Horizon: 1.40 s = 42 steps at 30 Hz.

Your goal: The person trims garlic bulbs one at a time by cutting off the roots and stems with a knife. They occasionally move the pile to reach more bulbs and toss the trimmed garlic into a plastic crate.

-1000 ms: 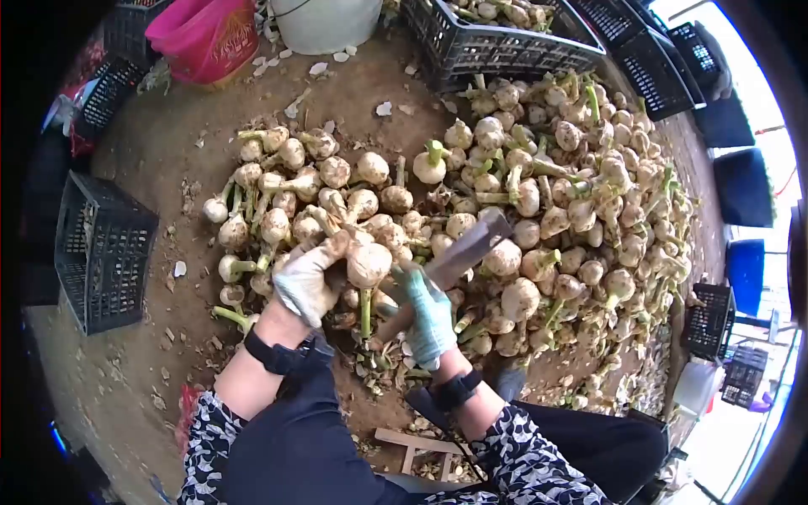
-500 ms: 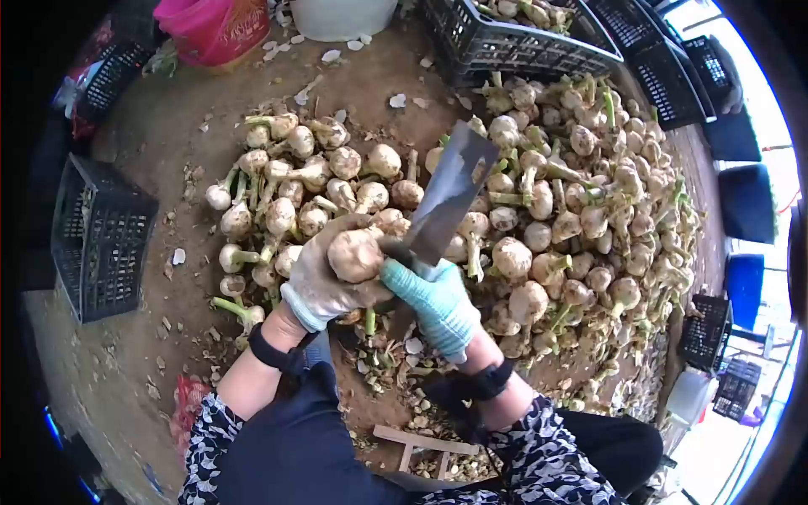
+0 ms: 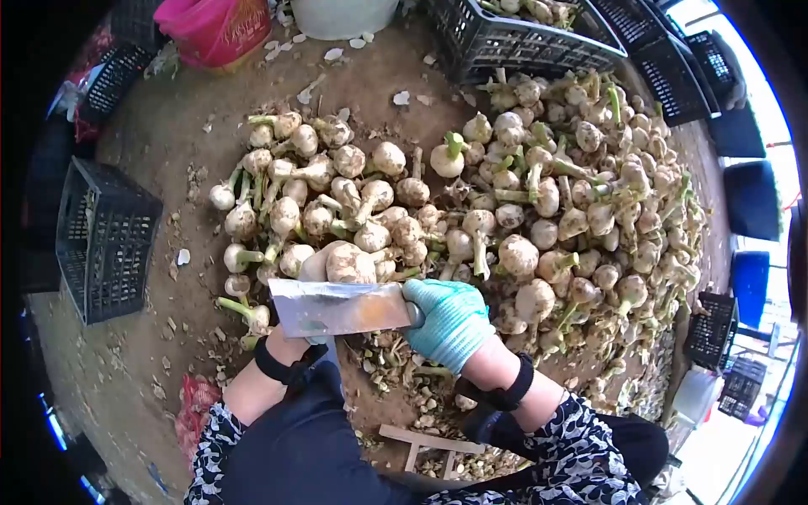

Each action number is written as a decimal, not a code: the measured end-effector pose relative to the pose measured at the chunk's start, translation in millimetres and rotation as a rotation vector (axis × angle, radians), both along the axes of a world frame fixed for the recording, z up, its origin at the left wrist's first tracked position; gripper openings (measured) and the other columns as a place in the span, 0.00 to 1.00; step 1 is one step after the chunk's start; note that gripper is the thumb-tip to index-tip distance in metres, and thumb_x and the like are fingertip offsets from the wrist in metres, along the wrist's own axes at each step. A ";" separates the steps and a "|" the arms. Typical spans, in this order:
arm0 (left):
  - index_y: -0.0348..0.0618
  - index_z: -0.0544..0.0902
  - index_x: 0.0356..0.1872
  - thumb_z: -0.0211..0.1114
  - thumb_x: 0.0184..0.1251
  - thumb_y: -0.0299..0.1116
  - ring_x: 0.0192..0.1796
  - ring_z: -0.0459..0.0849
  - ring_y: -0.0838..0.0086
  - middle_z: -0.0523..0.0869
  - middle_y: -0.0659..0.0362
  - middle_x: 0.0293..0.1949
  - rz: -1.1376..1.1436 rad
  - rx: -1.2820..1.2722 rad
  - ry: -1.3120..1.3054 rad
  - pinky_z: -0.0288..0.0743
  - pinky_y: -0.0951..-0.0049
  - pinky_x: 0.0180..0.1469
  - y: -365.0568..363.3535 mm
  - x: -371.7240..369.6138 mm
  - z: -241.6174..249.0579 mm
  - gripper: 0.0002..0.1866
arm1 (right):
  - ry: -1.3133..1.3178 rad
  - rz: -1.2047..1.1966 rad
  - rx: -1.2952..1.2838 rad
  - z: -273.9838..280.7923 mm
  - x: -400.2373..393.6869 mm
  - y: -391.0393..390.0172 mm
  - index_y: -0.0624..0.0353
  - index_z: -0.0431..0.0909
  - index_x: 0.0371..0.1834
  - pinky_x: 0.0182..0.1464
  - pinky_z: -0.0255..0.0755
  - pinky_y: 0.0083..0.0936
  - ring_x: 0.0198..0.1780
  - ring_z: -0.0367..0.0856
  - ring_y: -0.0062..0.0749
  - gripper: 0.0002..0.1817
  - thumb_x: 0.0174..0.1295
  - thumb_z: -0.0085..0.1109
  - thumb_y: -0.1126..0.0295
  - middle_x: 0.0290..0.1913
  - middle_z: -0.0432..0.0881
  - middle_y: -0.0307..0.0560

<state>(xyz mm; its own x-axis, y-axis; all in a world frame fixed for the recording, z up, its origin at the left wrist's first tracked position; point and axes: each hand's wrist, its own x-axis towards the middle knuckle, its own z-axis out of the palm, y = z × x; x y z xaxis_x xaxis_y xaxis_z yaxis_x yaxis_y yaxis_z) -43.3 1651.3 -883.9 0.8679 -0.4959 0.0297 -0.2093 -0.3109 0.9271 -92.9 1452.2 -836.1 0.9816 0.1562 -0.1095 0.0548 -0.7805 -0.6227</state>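
A broad-bladed cleaver (image 3: pixel 337 308) is gripped by its handle in my right hand (image 3: pixel 450 321), which wears a light-green glove. Its blade lies level, pointing left, across the front of a pale, soil-stained bulb (image 3: pixel 350 263). My left hand (image 3: pixel 313 268), in a whitish glove, has the bulb in its grasp; the blade hides most of this hand. Behind the hands lies a loose pile of similar bulbs (image 3: pixel 343 160) with stubby green stems. A larger heap of bulbs (image 3: pixel 589 210) spreads to the right.
Black crates stand at left (image 3: pixel 109 244) and at the back (image 3: pixel 539 46), the latter holding bulbs. A pink bucket (image 3: pixel 215 34) and a white bucket (image 3: pixel 343 17) are at the back. A small wooden frame (image 3: pixel 431 441) and trimmings (image 3: pixel 391 362) lie near my legs.
The cleaver has swung from pointing up and away to lying level and leftward, across the bulb. My right hand has turned with it; my left hand still holds the bulb.
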 end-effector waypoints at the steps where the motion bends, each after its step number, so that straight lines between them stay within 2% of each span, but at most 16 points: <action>1: 0.38 0.67 0.60 0.64 0.62 0.33 0.52 0.77 0.69 0.75 0.53 0.50 0.019 0.045 0.049 0.74 0.69 0.53 -0.2 -2.2 1.0 0.26 | 0.002 0.000 0.000 -3.2 -0.3 -1.0 0.54 0.75 0.27 0.31 0.72 0.39 0.30 0.78 0.51 0.08 0.43 0.62 0.69 0.24 0.77 0.51; 6: 0.38 0.66 0.59 0.58 0.66 0.41 0.53 0.76 0.69 0.75 0.54 0.51 0.058 -0.008 -0.214 0.73 0.68 0.53 7.6 -13.7 -28.1 0.25 | -0.042 -0.020 -0.003 -13.7 1.1 -1.4 0.53 0.75 0.27 0.31 0.72 0.39 0.29 0.78 0.51 0.08 0.43 0.62 0.68 0.24 0.78 0.49; 10: 0.35 0.68 0.58 0.73 0.47 0.32 0.50 0.78 0.70 0.77 0.53 0.48 -0.072 -0.518 0.252 0.74 0.71 0.52 -9.7 7.2 15.6 0.35 | 0.135 -0.113 -0.105 -27.4 9.0 -14.5 0.52 0.79 0.32 0.33 0.75 0.35 0.30 0.81 0.48 0.08 0.49 0.62 0.67 0.26 0.80 0.50; 11: 0.35 0.69 0.54 0.74 0.42 0.34 0.47 0.79 0.68 0.78 0.53 0.44 -0.153 -0.179 -0.034 0.77 0.71 0.44 1.5 2.5 39.3 0.35 | 0.479 -0.389 -0.011 -31.4 23.8 -31.0 0.55 0.81 0.35 0.33 0.76 0.28 0.28 0.82 0.42 0.09 0.54 0.62 0.65 0.27 0.82 0.49; 12: 0.35 0.71 0.50 0.74 0.44 0.35 0.43 0.79 0.68 0.78 0.53 0.42 -0.085 -0.357 -0.093 0.77 0.72 0.38 -1.9 2.2 34.1 0.31 | 0.390 -0.378 -0.184 -73.4 18.2 -55.9 0.59 0.81 0.35 0.31 0.75 0.23 0.26 0.82 0.33 0.10 0.55 0.64 0.66 0.26 0.84 0.47; 15: 0.39 0.74 0.45 0.74 0.47 0.35 0.39 0.79 0.69 0.78 0.54 0.40 0.147 0.195 -0.006 0.77 0.75 0.37 3.6 16.7 31.8 0.25 | 0.187 -0.555 0.487 -47.7 6.7 -27.5 0.58 0.82 0.35 0.29 0.73 0.18 0.26 0.77 0.17 0.09 0.54 0.67 0.67 0.24 0.81 0.35; 18: 0.48 0.76 0.38 0.63 0.61 0.48 0.29 0.80 0.70 0.80 0.61 0.32 0.490 -1.214 1.068 0.78 0.64 0.40 -22.0 36.1 35.3 0.15 | 0.259 -0.465 0.739 -34.2 -6.1 21.4 0.56 0.82 0.28 0.29 0.71 0.16 0.26 0.75 0.16 0.05 0.55 0.66 0.68 0.24 0.80 0.34; 21: 0.48 0.77 0.36 0.62 0.62 0.46 0.31 0.81 0.67 0.82 0.60 0.32 0.549 -1.228 1.022 0.77 0.61 0.42 -15.9 43.1 12.1 0.13 | 0.218 -0.555 1.053 -40.2 -13.5 81.6 0.58 0.81 0.30 0.33 0.73 0.18 0.28 0.76 0.17 0.05 0.55 0.66 0.70 0.26 0.81 0.35; 30: 0.44 0.79 0.39 0.57 0.58 0.42 0.38 0.82 0.60 0.83 0.53 0.36 0.561 -1.211 0.986 0.76 0.56 0.46 -3.5 34.1 14.4 0.14 | 0.346 -0.511 0.781 -79.2 -24.5 100.3 0.60 0.77 0.32 0.34 0.74 0.31 0.28 0.79 0.46 0.14 0.54 0.64 0.60 0.26 0.81 0.52; 34: 0.44 0.78 0.37 0.57 0.58 0.42 0.36 0.79 0.61 0.81 0.55 0.33 0.492 -1.241 1.106 0.76 0.58 0.43 -22.6 39.8 26.9 0.13 | 0.285 -0.431 0.619 -87.3 -21.5 84.7 0.59 0.77 0.30 0.33 0.73 0.31 0.27 0.78 0.44 0.14 0.54 0.64 0.59 0.25 0.80 0.52; 36: 0.46 0.70 0.23 0.59 0.54 0.37 0.31 0.72 0.68 0.70 0.60 0.24 0.351 -1.403 1.204 0.70 0.68 0.35 -34.5 50.6 40.2 0.09 | 0.424 -0.466 0.692 -77.7 -20.7 74.8 0.60 0.77 0.28 0.31 0.72 0.30 0.25 0.78 0.37 0.15 0.54 0.65 0.58 0.23 0.80 0.48; 37: 0.47 0.66 0.17 0.60 0.51 0.34 0.29 0.68 0.72 0.64 0.63 0.21 0.264 -1.549 1.337 0.66 0.73 0.32 -42.8 57.4 54.0 0.12 | 0.745 -0.590 1.015 -87.7 -28.4 75.1 0.61 0.76 0.28 0.31 0.71 0.28 0.25 0.76 0.29 0.17 0.53 0.66 0.58 0.22 0.79 0.42; 38: 0.46 0.70 0.22 0.62 0.52 0.36 0.29 0.67 0.74 0.64 0.62 0.22 0.058 -1.495 0.934 0.65 0.74 0.31 -47.9 64.1 67.8 0.10 | 0.949 -0.722 1.063 -76.8 -35.3 69.3 0.61 0.77 0.29 0.31 0.70 0.26 0.26 0.75 0.24 0.16 0.53 0.66 0.58 0.23 0.78 0.39; 39: 0.41 0.73 0.33 0.62 0.56 0.39 0.29 0.66 0.75 0.63 0.63 0.23 0.216 -1.560 1.114 0.69 0.75 0.34 -59.3 64.3 111.0 0.13 | 0.827 -0.735 0.961 -101.6 -59.7 78.1 0.61 0.77 0.28 0.32 0.70 0.26 0.27 0.76 0.25 0.16 0.54 0.66 0.59 0.24 0.79 0.40; 40: 0.34 0.72 0.45 0.61 0.59 0.43 0.28 0.70 0.75 0.68 0.61 0.23 -0.038 -1.481 0.751 0.75 0.72 0.37 -66.1 74.1 107.9 0.22 | 0.716 -0.734 0.848 -126.9 -81.2 84.3 0.61 0.77 0.28 0.32 0.71 0.26 0.27 0.76 0.26 0.15 0.54 0.65 0.59 0.25 0.80 0.42; 42: 0.35 0.67 0.59 0.60 0.61 0.54 0.46 0.81 0.68 0.77 0.47 0.52 -0.068 -1.170 0.710 0.77 0.63 0.52 -83.2 91.0 97.2 0.35 | 0.624 -0.617 0.712 -110.5 -85.0 63.2 0.60 0.77 0.28 0.34 0.72 0.25 0.28 0.78 0.27 0.15 0.53 0.66 0.59 0.26 0.81 0.45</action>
<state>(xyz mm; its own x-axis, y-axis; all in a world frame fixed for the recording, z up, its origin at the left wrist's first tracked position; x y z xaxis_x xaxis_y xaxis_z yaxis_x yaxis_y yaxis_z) 47.7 1568.1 -786.7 0.8473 -0.5307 0.0199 0.4330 0.7121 0.5527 -177.9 1515.4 -946.6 0.7171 -0.1136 -0.6876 -0.6938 -0.0228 -0.7198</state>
